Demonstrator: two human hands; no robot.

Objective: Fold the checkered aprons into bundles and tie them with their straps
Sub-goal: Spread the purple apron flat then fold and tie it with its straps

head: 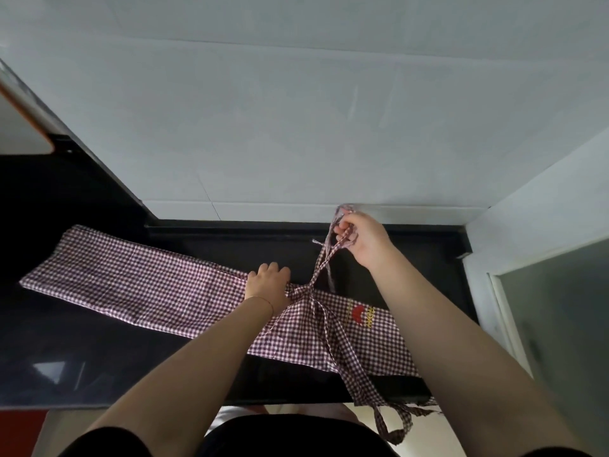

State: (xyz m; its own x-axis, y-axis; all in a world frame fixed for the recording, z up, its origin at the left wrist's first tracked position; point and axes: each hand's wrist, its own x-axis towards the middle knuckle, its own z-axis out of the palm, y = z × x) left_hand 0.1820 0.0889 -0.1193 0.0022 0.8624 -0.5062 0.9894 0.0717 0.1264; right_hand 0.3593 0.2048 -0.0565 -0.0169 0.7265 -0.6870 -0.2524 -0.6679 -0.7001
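Apron: a dark-red-and-white checkered cloth apron [138, 291], folded into a long band, is being kept flat along the glossy black bench [99, 367], running from far left to near right, its right end reaching the bench's front edge.
Emblem: a red-and-yellow printed mark [361, 316] is being shown on the apron's right part.
Left hand: the left hand [268, 285] is being pressed down on the apron's middle, fingers curled on the gathered cloth beside the strap crossing.
Right hand: the right hand [357, 237] is being held raised above the bench's back edge, fingers closed round the thin checkered straps [324, 255], which are being pulled taut up from the crossing.
Loose straps: further checkered strap ends [392, 420] are being left hanging over the front edge.
Wall: pale grey tiles [296, 127] are being seen behind the bench.
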